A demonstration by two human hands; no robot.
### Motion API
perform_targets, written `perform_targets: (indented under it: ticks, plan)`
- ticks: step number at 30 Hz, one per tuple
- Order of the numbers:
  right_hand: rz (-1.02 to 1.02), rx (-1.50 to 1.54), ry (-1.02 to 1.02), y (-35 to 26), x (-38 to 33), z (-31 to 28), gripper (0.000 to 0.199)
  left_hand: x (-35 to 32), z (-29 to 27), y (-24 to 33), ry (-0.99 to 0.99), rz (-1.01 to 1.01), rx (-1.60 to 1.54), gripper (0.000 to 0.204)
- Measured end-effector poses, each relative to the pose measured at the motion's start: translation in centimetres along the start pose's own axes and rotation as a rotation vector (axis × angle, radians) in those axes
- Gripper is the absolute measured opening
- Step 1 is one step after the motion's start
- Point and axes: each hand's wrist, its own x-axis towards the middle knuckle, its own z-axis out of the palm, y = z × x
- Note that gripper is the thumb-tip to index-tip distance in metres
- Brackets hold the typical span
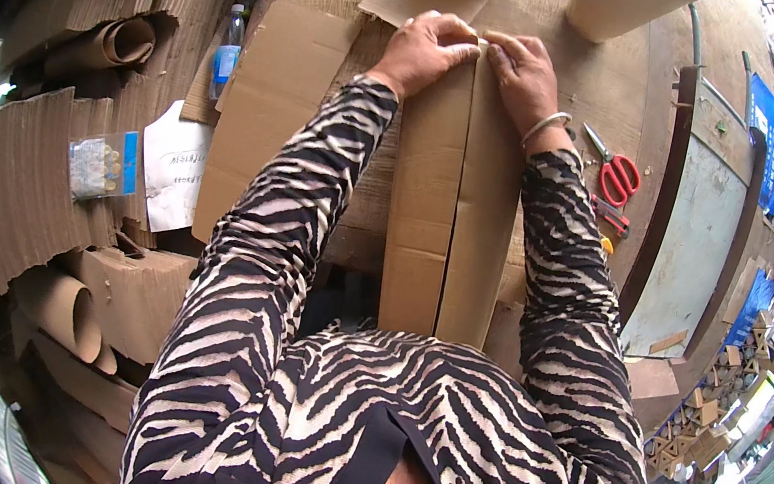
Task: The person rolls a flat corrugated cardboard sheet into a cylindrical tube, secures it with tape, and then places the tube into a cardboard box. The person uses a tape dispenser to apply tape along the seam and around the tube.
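A long, narrow cardboard box [428, 183] lies lengthwise before me, its two top flaps meeting in a dark seam down the middle. At its far end my left hand [429, 51] is closed, thumb and fingertips pressed together just left of the seam. My right hand [526, 77], with a pale bangle at the wrist, pinches from the other side. Between the fingertips shows a small pale bit, too little to make out. Right of the box lie red-handled scissors [618, 177] with parted blades and a red cutter knife [609, 216].
Flat cardboard sheets [279, 93] lie to the left, near a water bottle [226, 54] and a marked white paper [173, 170]. Torn corrugated cardboard [23, 174] is stacked at far left. A pale cylinder [632, 7] stands at the back right. A framed panel [694, 220] borders the right side.
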Motion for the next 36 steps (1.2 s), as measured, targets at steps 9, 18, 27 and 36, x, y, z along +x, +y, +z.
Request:
perform_targets:
  ticks: [9, 18, 27, 36]
  plan:
    - [-0.004, -0.258, -0.071, -0.4, 0.5, 0.3, 0.038, -2.9, 2.0, -0.9, 0.271, 0.379, 1.002, 0.054]
    - [0.191, -0.194, -0.072, -3.3, 0.8, 0.8, 0.044, -8.0, 3.0, -0.1, 0.087, 0.283, 1.091, 0.067]
    - [0.267, -0.157, -0.097, -5.9, -13.3, -1.3, 0.077, -7.8, 2.9, -0.8, 0.068, 0.205, 1.118, 0.057]
    - [0.678, -0.416, 0.167, 8.5, -31.6, -11.3, 0.082, -8.4, 3.7, 1.7, 0.057, 0.102, 1.219, 0.055]
